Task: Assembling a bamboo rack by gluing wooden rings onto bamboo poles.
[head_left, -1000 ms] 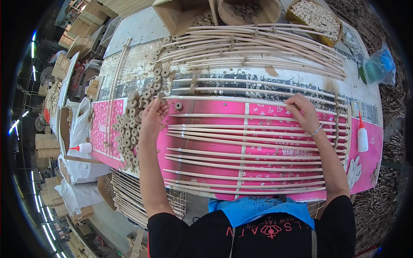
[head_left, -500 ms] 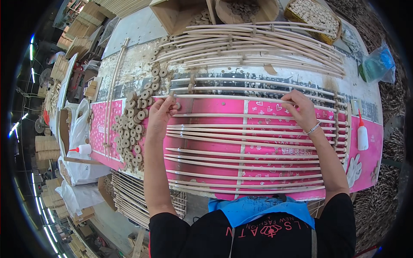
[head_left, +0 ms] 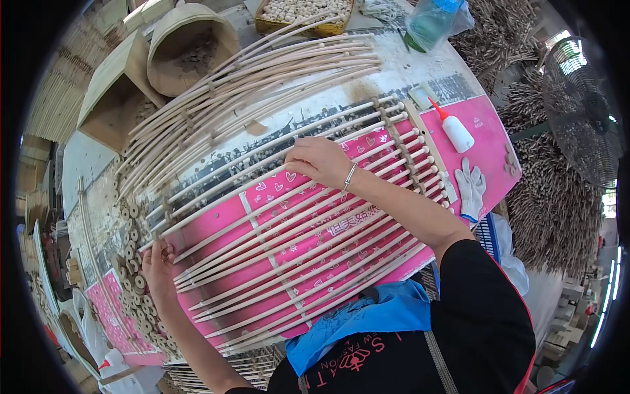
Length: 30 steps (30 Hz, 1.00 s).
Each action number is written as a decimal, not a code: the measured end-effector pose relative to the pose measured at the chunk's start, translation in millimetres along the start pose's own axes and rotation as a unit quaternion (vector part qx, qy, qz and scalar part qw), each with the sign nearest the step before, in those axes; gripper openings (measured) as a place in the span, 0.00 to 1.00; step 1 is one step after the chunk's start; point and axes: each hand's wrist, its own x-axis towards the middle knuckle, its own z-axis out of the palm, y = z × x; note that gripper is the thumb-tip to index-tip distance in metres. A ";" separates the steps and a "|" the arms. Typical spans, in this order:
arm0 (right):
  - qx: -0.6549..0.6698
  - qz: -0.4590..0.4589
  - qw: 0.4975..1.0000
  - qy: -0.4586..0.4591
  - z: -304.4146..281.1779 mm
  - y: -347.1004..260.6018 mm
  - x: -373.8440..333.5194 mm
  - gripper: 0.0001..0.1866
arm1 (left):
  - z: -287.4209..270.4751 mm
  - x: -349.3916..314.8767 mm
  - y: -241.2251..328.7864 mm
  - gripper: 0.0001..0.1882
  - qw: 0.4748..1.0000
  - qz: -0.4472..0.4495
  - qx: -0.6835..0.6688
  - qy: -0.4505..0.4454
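My left hand (head_left: 157, 264) is closed in a pinch at the left end of a pale wooden rod (head_left: 226, 202), with what looks like a small wooden ring at its fingertips, partly hidden by them. My right hand (head_left: 319, 161) closes over the same rod near its middle. Several more rods (head_left: 275, 220) lie side by side, slanting up to the right. Near their right ends, a row of wooden rings (head_left: 408, 159) sits across them. Loose ring-shaped wooden pieces (head_left: 140, 281) are heaped right by my left hand.
Beyond lies another bundle of rods (head_left: 262, 75), with wooden bins (head_left: 192, 49) and a yellow basket of small round beads (head_left: 305, 12) behind. On the pink sheet's right are a white glue bottle with a red tip (head_left: 457, 133) and a white glove (head_left: 470, 187). A large fan (head_left: 584, 111) stands right.
The view has turned, so the table now slants and more of the right side shows. My right hand appears further left along the rod. My left hand stays at its left end.
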 end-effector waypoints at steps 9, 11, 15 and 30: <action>0.084 -0.011 0.996 -0.017 0.0 1.4 7.0 0.09 | 10.9 -15.2 8.6 0.14 0.996 -0.014 0.088 0.003; 0.085 0.037 0.995 -0.033 -10.4 2.0 3.2 0.08 | 27.8 -17.2 16.3 0.13 0.983 -0.004 0.180 0.023; 0.105 0.051 0.992 -0.047 -8.4 -8.8 4.0 0.09 | 15.5 -34.5 33.4 0.17 0.845 0.247 0.454 0.136; -0.053 -0.062 0.996 -0.022 -2.2 -10.6 8.1 0.07 | 39.1 -14.5 14.2 0.23 0.708 0.311 0.632 0.040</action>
